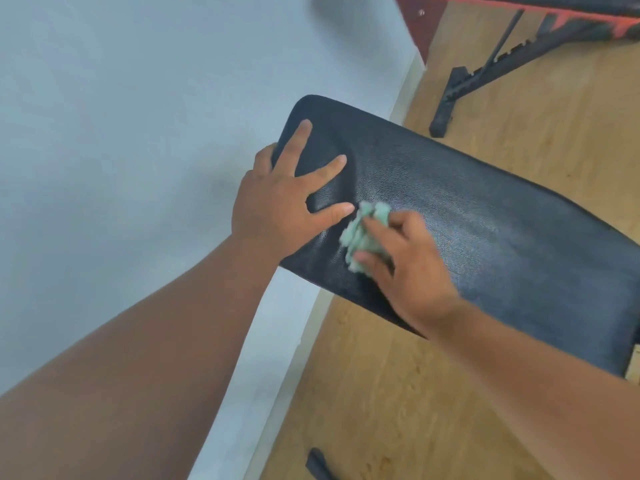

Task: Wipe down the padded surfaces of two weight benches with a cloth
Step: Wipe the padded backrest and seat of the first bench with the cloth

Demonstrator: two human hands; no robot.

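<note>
Seen from above, a black padded bench pad point(485, 216) slants across a wooden floor point(398, 393), its rounded end close to a pale wall point(121, 116). At that end the left hand point(277, 202) lies flat with fingers spread, thumb hooked over the pad's edge, probably steadying it. Just beside it, the right hand point(408, 261) grips a bunched green cloth point(363, 233), fingers curled over it, pressing it onto the pad to wipe. A second bench point(540, 39), red and black, stands well apart beyond the far edge.
</note>
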